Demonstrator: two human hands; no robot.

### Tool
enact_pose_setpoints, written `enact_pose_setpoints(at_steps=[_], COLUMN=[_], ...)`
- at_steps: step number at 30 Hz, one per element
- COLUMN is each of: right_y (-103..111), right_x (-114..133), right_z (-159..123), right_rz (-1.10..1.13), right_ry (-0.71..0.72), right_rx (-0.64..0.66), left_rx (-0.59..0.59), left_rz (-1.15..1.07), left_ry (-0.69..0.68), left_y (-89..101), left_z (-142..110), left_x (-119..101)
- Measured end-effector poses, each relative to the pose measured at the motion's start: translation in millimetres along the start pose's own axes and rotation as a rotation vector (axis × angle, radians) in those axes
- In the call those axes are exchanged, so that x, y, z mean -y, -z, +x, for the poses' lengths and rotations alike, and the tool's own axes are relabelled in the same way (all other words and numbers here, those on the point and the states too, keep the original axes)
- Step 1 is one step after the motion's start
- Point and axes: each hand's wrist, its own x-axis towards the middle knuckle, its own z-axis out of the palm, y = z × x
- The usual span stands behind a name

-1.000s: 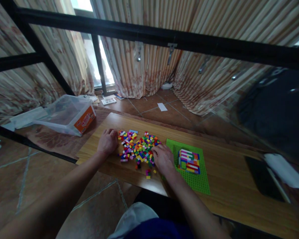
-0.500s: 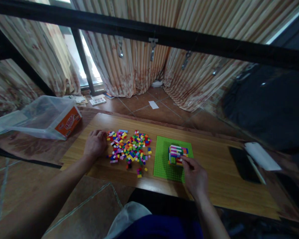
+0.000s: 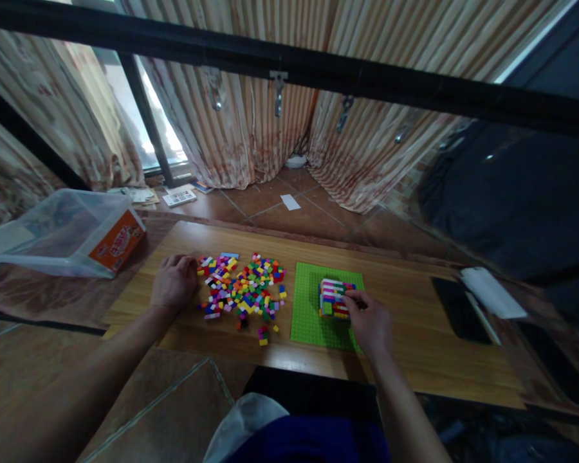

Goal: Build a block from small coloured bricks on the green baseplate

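Note:
My right hand [image 3: 370, 320] is over a green baseplate [image 3: 305, 315], thumb and fingers pinched on a toy brick at the right side of a small block structure [image 3: 332, 298]. The fingertips mostly hide that brick. Rows of white, pink, green, blue, yellow and red bricks make up the structure, which stands on the plate. My left hand [image 3: 175, 283] rests on the wooden table [image 3: 415, 321] with curled fingers, at the left edge of a loose pile of coloured toy bricks [image 3: 246, 289]. Whatever its fingers may hold is hidden.
A clear plastic bin with an orange label [image 3: 118, 241] lies at the far left. On the right are a dark flat object [image 3: 458, 308] and a white object [image 3: 492, 292]. A black metal bar [image 3: 309, 61] crosses in front of the curtains [image 3: 241, 128].
The view has shifted, so everything sits a little farther left. My right fingertips have moved slightly away from me along the structure's right side. My left hand stays by the pile.

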Motion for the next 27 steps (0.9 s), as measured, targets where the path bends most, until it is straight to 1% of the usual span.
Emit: enact_pose_setpoints(at_steps=[5, 17, 23, 27], right_y=[-0.9, 3.5, -1.2, -4.0], right_x=[3.0, 0.2, 1.1, -2.4], right_z=[3.7, 1.5, 3.4, 5.6], right_rz=[-0.002, 0.179, 0.21, 0.239], right_ry=[-0.014, -0.121, -0.151, -0.154], right_rx=[0.015, -0.019, -0.037, -0.037], left_rx=[-0.004, 0.011, 0.001, 0.015], left_rz=[-0.005, 0.032, 0.038, 0.033], left_ry=[0.011, 0.022, 0.018, 0.006], left_y=[-0.3, 0.8, -1.9, -2.3], left_z=[-0.7, -0.9, -1.0, -0.4], left_x=[-0.6, -2.7, 0.1, 0.8])
